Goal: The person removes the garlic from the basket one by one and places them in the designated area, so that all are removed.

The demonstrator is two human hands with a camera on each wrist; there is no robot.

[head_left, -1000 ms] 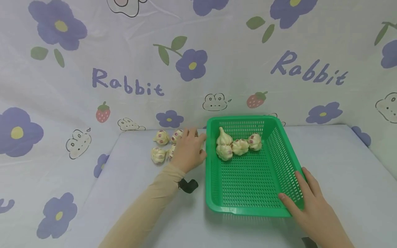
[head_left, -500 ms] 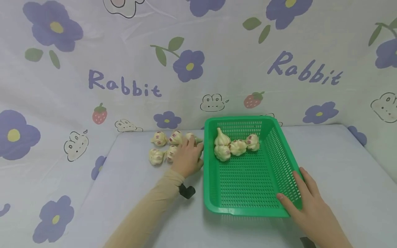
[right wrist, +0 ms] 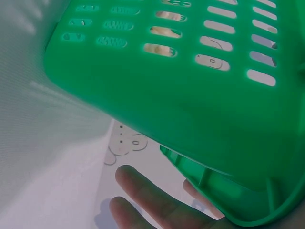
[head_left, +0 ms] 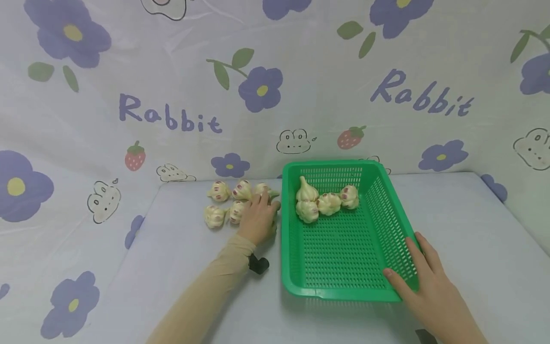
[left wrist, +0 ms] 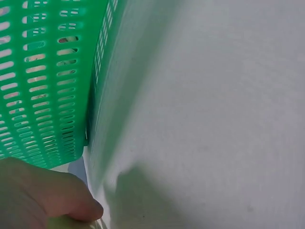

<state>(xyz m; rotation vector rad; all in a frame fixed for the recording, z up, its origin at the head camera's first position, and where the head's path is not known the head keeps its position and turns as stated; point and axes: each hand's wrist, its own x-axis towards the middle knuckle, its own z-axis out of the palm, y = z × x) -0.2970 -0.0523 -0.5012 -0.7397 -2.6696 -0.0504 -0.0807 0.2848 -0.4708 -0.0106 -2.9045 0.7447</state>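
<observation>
Person's L hand [head_left: 256,222] is down among cream-white garlic bulbs w/ purple streaks [head_left: 220,191], on the pale lavender-white table [head_left: 185,267], just L of the green rectangular perforated plastic basket [head_left: 315,292]. At least five bulbs show there, in approx two rows, two partly covered by the hand. Its fingers curve downward; can't tell if they grip a bulb, b/c the back of the hand hides the tips & the L wrist view gets only the bent thumb w/ a pale sliver under it.

R hand [head_left: 438,286] rests on the basket's R rim nr the front corner, thumb over the inner side, other fingers loosely stretched. Inside, four more bulbs [head_left: 307,211] sit bunched toward the back L, one w/ its stem up.

L arm's in a beige sleeve [head_left: 206,291]. Behind: white cloth backdrop [head_left: 185,76] w/ purple flowers + "Rabbit" lettering
</observation>
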